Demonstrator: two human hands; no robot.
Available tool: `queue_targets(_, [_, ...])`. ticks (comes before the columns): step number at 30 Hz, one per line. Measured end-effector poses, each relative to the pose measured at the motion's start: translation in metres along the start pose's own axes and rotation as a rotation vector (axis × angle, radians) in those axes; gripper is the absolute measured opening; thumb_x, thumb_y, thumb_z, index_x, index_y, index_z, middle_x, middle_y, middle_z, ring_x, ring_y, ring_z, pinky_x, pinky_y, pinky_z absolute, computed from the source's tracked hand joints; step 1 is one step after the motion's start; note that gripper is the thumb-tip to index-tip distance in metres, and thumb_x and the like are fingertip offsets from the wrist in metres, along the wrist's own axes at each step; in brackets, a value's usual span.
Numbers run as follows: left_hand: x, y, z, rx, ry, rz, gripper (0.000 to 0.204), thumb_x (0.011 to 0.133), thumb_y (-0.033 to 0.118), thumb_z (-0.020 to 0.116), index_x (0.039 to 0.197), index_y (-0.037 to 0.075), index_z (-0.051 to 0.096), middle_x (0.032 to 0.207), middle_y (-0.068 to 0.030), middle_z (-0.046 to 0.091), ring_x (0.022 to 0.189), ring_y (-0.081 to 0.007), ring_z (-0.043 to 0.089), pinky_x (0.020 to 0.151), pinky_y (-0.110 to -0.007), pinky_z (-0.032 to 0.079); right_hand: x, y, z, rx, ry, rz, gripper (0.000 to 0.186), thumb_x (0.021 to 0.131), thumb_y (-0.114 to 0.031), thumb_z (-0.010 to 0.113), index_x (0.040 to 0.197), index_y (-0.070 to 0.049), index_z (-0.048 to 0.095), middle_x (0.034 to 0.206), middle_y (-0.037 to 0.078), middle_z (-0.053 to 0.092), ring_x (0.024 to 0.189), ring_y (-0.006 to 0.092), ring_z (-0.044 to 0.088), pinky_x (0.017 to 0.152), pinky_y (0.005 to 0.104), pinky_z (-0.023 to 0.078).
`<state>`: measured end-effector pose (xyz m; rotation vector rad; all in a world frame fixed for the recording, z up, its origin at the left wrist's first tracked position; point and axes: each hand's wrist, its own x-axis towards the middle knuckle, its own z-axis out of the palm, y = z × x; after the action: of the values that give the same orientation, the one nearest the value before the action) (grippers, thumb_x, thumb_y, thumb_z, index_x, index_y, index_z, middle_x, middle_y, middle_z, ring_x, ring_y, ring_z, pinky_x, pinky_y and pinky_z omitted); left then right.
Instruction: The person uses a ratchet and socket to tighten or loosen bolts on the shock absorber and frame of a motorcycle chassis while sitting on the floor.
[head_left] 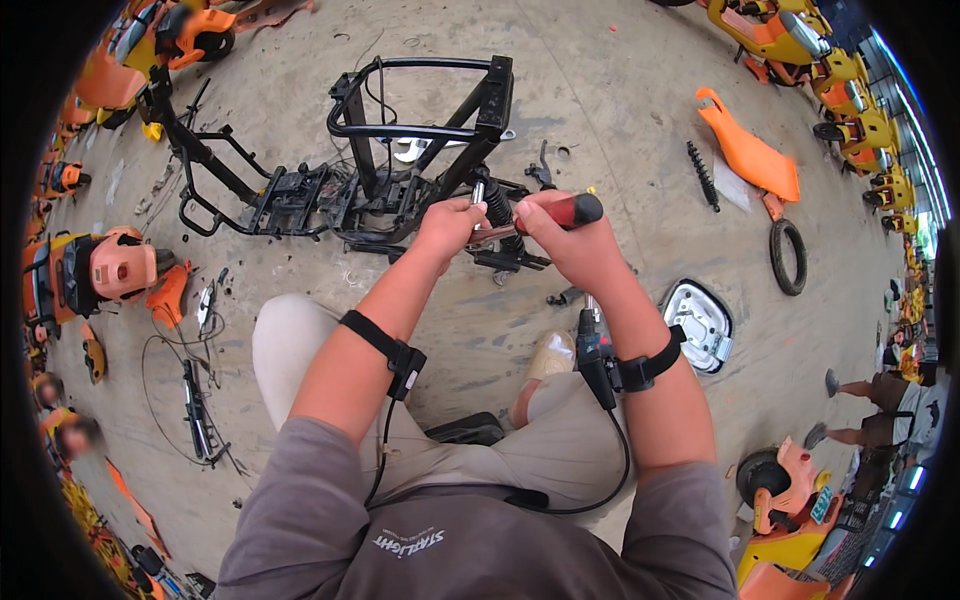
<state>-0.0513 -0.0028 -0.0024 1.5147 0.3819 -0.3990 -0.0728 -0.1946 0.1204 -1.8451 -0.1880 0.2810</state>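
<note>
A black scooter frame lies on the floor in front of me, its seat loop raised. At its right rear end my right hand is closed around a tool with a thick red-and-black handle, its working end pointing left; the exact kind is not clear. Just left of it, the fingers of my left hand are pinched at the lower part of a silver metal rod. Between my hands stands a black coil-spring shock absorber, partly hidden by my fingers.
An adjustable wrench lies behind the frame. A power drill is by my right forearm. Rightward are a white-lined shell, a loose shock absorber, an orange panel and a tyre. Scooters line both sides.
</note>
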Motion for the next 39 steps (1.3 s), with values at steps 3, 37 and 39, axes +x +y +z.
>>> queue_targets(3, [0.001, -0.001, 0.001, 0.061, 0.000, 0.013, 0.026, 0.098, 0.025, 0.060, 0.084, 0.005, 0.069, 0.076, -0.0001, 0.063, 0.068, -0.0093, 0.053, 0.064, -0.028, 0.042, -0.006, 0.002, -0.007, -0.047, 0.026, 0.047, 0.025, 0.090, -0.028, 0.073, 0.096, -0.004, 0.072, 0.080, -0.001, 0.067, 0.075, 0.0065, 0.058, 0.070, 0.0261, 0.049])
queue_targets(37, [-0.003, 0.005, 0.005, 0.088, 0.034, 0.031, 0.022, 0.096, 0.025, 0.064, 0.090, 0.005, 0.069, 0.075, 0.0010, 0.062, 0.065, -0.0093, 0.053, 0.060, -0.027, 0.042, -0.011, -0.007, -0.005, 0.071, 0.087, -0.052, 0.021, 0.092, -0.023, 0.069, 0.094, -0.002, 0.071, 0.082, 0.003, 0.071, 0.074, 0.0084, 0.061, 0.068, 0.0261, 0.049])
queue_targets(39, [-0.003, 0.005, 0.005, 0.104, 0.052, 0.019, 0.021, 0.096, 0.024, 0.064, 0.089, 0.005, 0.068, 0.075, 0.0005, 0.062, 0.065, -0.0096, 0.054, 0.060, -0.027, 0.042, -0.013, 0.000, -0.010, 0.083, 0.108, -0.041, 0.022, 0.092, -0.024, 0.069, 0.095, -0.002, 0.071, 0.082, 0.003, 0.071, 0.074, 0.0083, 0.061, 0.068, 0.0260, 0.049])
